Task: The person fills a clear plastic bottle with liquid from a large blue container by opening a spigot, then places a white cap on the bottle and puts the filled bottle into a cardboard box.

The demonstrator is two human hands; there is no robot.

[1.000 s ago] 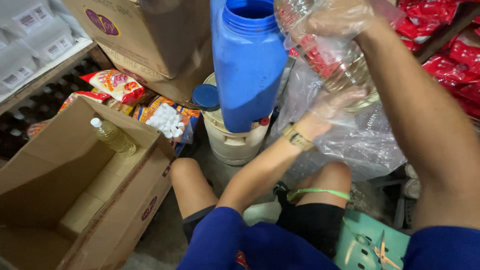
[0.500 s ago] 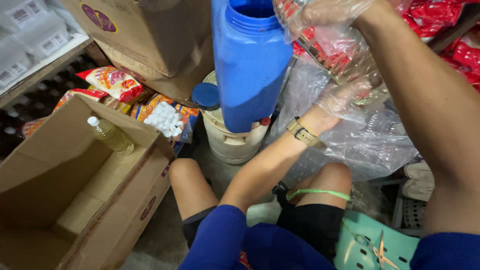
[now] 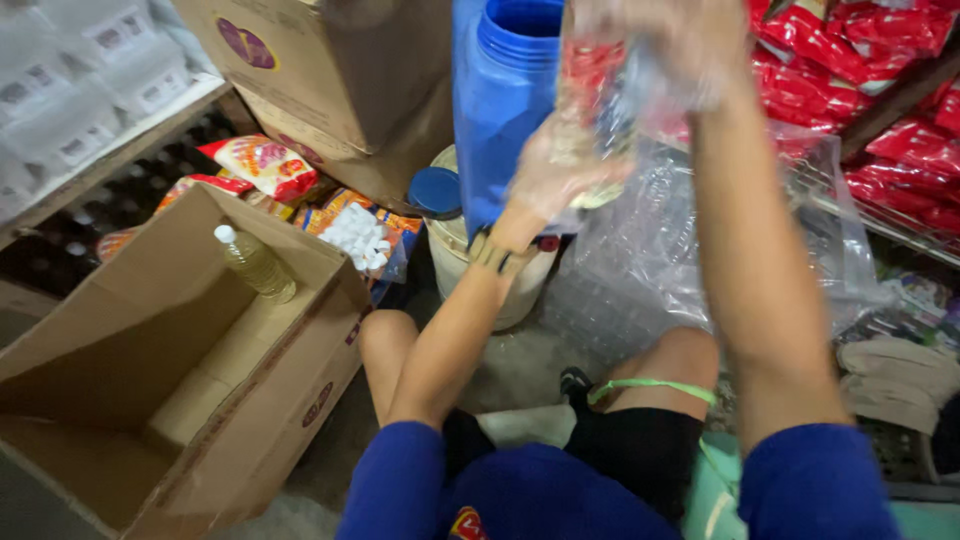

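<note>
Both my hands wear thin clear plastic gloves and hold a clear plastic bottle [image 3: 592, 110] of yellowish liquid, blurred, up in front of me. My left hand [image 3: 555, 170] grips its lower part, with a watch on that wrist. My right hand [image 3: 665, 50] closes around its top. The bottle is raised just to the right of a tall blue drum [image 3: 500, 110] with an open mouth. Below it lies a large crumpled clear plastic bag [image 3: 700, 260]. My bare knees show under the arms.
An open cardboard box [image 3: 250, 400] at the left holds one bottle of yellow liquid [image 3: 255, 262]. A white bucket [image 3: 455, 262] with a blue lid [image 3: 436, 190] stands under the drum. A bag of white caps [image 3: 355, 238], snack packets [image 3: 265, 165] and red packets [image 3: 880, 70] surround me.
My hands have carried the bottle leftward, closer to the blue drum's mouth. The left hand has risen with it. The box and its bottle have not moved.
</note>
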